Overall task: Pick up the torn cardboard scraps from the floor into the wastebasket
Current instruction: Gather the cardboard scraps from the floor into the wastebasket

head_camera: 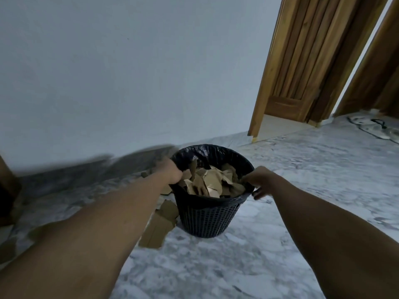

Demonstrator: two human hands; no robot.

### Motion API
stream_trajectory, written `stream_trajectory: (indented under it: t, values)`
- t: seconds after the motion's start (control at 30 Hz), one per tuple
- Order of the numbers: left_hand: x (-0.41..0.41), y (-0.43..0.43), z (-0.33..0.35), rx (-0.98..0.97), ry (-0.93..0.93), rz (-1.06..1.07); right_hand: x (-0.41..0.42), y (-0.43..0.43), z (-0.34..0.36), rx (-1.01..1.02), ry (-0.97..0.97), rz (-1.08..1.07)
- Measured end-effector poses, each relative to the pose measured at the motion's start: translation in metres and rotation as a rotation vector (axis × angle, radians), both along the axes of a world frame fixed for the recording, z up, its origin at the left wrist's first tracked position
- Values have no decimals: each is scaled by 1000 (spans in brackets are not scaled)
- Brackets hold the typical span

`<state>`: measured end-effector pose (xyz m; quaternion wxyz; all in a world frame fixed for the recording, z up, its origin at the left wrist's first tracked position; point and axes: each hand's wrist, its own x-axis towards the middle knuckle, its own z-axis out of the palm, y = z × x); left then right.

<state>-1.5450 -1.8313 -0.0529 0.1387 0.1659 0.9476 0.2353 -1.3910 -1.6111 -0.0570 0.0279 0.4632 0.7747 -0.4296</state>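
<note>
Cardboard scraps (160,221) lie beside the wastebasket (207,216); my left hand (172,172) and right hand (258,180) grip its rim, presumably steadying it.

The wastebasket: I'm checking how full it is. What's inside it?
A black liner and a heap of torn cardboard scraps, piled nearly to the rim of the wastebasket. They cover its bottom, so anything beneath is hidden. The left hand and right hand grip the rim.

I watch through one wide-angle head camera, facing forward and down, wastebasket (205,216) close at twelve o'clock, door (302,61) at two.
</note>
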Motion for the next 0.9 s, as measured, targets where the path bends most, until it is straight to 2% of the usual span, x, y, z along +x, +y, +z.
stream_trajectory:
  t: [0.07,0.13,0.23,0.47,0.63,0.77,0.9]
  values:
    - [4,-12,-6,33,-206,17,0,-3,-13,-217,6,8]
    - [6,-11,-9,200,-367,81,-3,2,-20,-261,50,-40]
    - [6,7,-6,436,-396,161,0,17,-20,-250,149,-115]
    - [20,88,12,754,-408,84,27,86,-17,-298,479,-425]
    - [53,170,-6,653,-370,-98,48,121,-26,-308,688,-746]
    - [73,231,-20,592,-364,-157,55,141,-40,-202,752,-894]
    - [82,279,-38,490,-311,-225,53,153,-54,-244,883,-1060]
